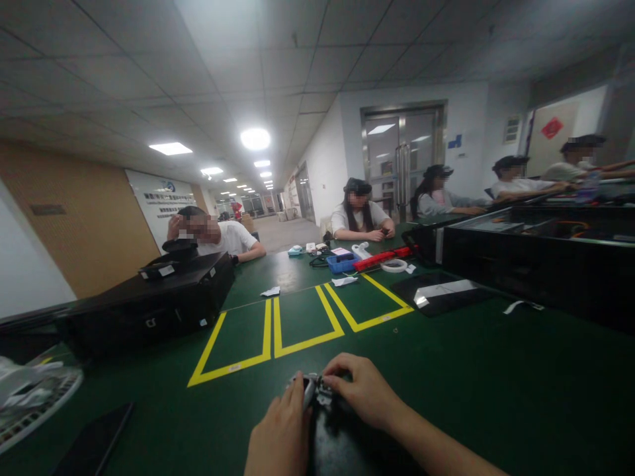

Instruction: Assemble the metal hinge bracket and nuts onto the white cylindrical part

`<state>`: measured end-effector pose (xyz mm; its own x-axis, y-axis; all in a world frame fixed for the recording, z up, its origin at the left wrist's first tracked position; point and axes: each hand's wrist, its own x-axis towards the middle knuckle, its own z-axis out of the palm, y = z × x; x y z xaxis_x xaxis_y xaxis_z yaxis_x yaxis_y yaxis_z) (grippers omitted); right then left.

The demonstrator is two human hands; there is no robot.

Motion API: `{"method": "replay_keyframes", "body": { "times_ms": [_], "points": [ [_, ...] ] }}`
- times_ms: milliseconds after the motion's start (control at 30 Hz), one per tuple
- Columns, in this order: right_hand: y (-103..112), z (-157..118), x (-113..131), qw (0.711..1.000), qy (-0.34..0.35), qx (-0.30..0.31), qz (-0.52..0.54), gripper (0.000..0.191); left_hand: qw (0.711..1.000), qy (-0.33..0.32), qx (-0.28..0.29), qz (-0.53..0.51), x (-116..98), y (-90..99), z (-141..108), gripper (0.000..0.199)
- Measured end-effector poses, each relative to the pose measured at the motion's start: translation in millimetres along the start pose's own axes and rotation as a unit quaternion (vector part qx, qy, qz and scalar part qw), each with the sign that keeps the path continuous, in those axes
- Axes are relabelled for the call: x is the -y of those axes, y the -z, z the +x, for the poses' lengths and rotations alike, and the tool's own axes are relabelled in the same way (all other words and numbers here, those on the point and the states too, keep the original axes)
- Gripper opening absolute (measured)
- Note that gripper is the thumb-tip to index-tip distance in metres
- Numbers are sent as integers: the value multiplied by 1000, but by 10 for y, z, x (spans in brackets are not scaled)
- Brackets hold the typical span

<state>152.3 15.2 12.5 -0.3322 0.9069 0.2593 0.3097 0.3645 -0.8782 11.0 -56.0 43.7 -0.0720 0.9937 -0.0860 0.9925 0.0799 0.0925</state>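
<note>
Close to the table's near edge, my left hand (282, 426) is closed around a small device with a pale rounded rim and a dark face (308, 391). My right hand (364, 393) is closed too, its thumb and forefinger pinched at the device's right side. Small shiny pieces (324, 395) show by those fingertips, too small to name. Below the hands is a blurred dark and grey surface (335, 439) that I cannot identify.
Yellow tape outlines (272, 330) mark the green table. A black case (153, 311) stands left, another dark case (536, 258) right. A phone-like slab (94, 439) and white basket (44, 416) lie near left. Beyond are a blue tray (342, 264), a tape roll (394, 266) and several seated people.
</note>
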Motion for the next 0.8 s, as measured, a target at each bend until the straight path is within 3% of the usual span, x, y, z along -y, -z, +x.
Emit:
{"method": "replay_keyframes", "body": {
  "times_ms": [167, 333, 567, 800],
  "points": [
    [5, 5, 16, 1000, -5, -1, -3, 7, 1000, 8, -17, -21, 41, -65, 26, 47],
    [6, -21, 71, 982, 85, 19, -167, 9, 1000, 4, -28, 4, 60, -127, 48, 48],
    [-188, -54, 138, 890, 166, 36, -422, 18, 999, -12, -41, 27, 73, -199, 73, 54],
    [-103, -40, 156, 798, 362, 22, -481, 17, 980, 2, -36, -197, 245, -307, 258, 50]
  ]
}}
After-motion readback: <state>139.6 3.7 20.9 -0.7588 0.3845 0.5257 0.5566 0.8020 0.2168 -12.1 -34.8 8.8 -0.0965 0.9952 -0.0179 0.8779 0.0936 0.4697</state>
